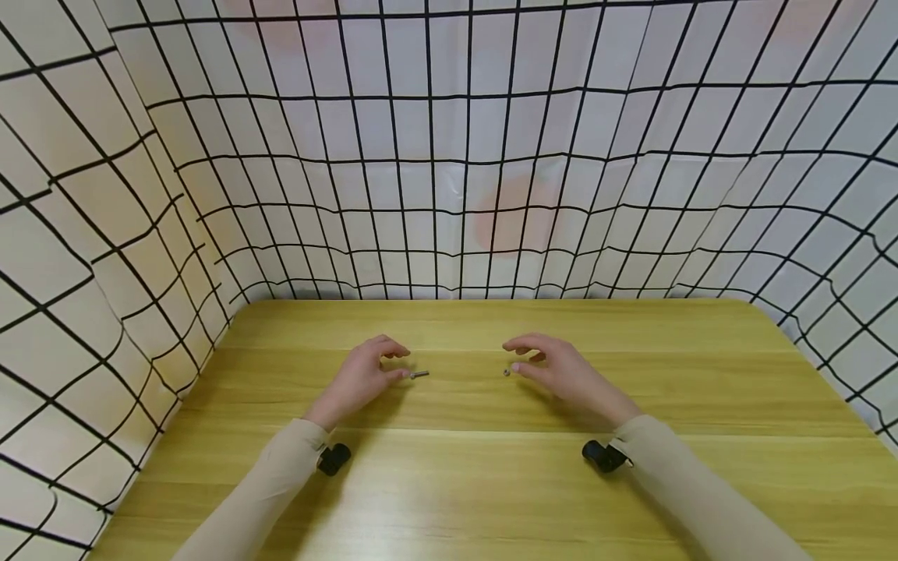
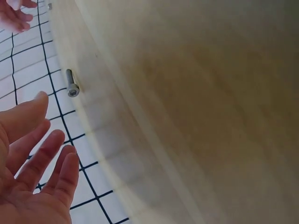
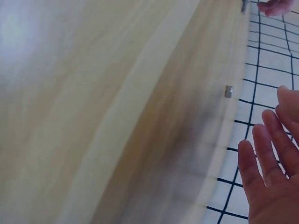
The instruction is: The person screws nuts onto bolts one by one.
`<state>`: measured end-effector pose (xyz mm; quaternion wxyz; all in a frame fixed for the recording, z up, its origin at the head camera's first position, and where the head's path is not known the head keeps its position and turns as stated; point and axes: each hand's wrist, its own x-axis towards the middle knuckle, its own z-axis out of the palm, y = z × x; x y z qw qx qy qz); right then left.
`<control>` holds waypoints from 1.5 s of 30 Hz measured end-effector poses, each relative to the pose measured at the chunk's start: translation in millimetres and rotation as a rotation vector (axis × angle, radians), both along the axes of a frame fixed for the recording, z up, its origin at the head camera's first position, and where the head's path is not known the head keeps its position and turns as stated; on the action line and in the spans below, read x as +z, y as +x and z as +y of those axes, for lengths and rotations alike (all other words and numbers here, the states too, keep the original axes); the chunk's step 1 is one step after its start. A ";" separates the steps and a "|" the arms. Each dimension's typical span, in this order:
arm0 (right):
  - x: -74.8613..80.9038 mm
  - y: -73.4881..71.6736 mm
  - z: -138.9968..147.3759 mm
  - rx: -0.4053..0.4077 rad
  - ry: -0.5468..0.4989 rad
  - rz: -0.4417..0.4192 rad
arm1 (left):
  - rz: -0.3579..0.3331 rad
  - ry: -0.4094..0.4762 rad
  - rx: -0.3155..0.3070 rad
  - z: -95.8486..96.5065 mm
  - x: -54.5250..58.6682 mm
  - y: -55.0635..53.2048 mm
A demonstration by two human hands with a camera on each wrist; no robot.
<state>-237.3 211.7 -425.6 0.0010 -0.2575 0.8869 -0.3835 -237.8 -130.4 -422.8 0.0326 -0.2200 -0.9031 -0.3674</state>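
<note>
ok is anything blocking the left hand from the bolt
Nothing visible: the bolt lies on the wooden table close to the left hand, with no object between them in the head view.

In your head view, the bolt [image 1: 420,374] is grey metal; its cylindrical head has a recessed socket. It lies on its side, head toward 9 o'clock, shank toward 3 o'clock. You have the nut [image 1: 507,372], small and grey, well apart at the bolt's 3 o'clock.
</note>
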 end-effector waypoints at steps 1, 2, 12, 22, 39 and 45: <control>-0.6 -1.4 0.3 0.006 -0.005 -0.016 | -0.010 -0.005 0.003 0.0 -0.4 -0.4; -0.9 -2.4 0.4 0.009 -0.010 -0.037 | -0.021 -0.009 0.005 -0.1 -0.9 -0.9; -5.9 -14.9 0.5 0.047 0.023 -0.105 | -0.140 -0.011 0.001 -0.1 -1.6 -6.7; -10.1 -19.6 0.4 0.080 0.109 -0.141 | -0.175 -0.016 -0.010 5.3 -4.1 -10.4; -15.7 -25.2 0.6 0.090 0.103 -0.175 | -0.180 -0.006 -0.009 10.5 -5.7 -13.0; -13.3 -23.5 -2.1 0.074 0.130 -0.168 | -0.157 -0.017 -0.009 11.2 -7.7 -14.0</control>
